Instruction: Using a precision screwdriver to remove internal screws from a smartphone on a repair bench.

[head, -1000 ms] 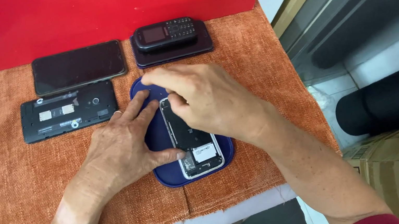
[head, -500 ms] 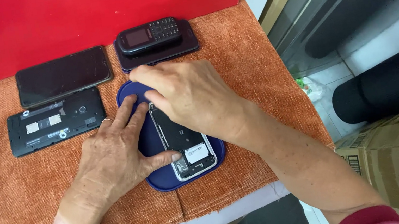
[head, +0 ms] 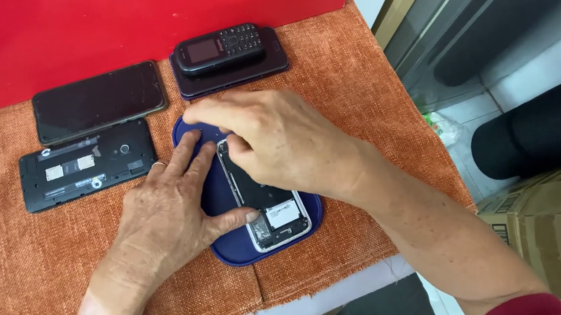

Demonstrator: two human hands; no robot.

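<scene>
An opened smartphone [head: 270, 211] with its back off lies on a dark blue mat [head: 235, 249] in the middle of an orange cloth [head: 12, 294]. My left hand [head: 170, 211] lies flat on the phone's left side, thumb pressed against its edge, steadying it. My right hand [head: 278, 139] covers the phone's upper end, fingers curled and pinching at something near its top corner; what the fingertips grip is hidden.
A black phone body with its back off [head: 85, 164] lies left of the mat. Behind it lies a dark smartphone [head: 98, 102]. A small keypad phone [head: 219, 46] rests on another dark phone [head: 238, 71]. A red board [head: 126, 17] stands behind. A cardboard box [head: 555, 213] sits at the right.
Both hands keep their place on the opened phone; my right fingers have shifted slightly at its top. The view itself has moved a little.
</scene>
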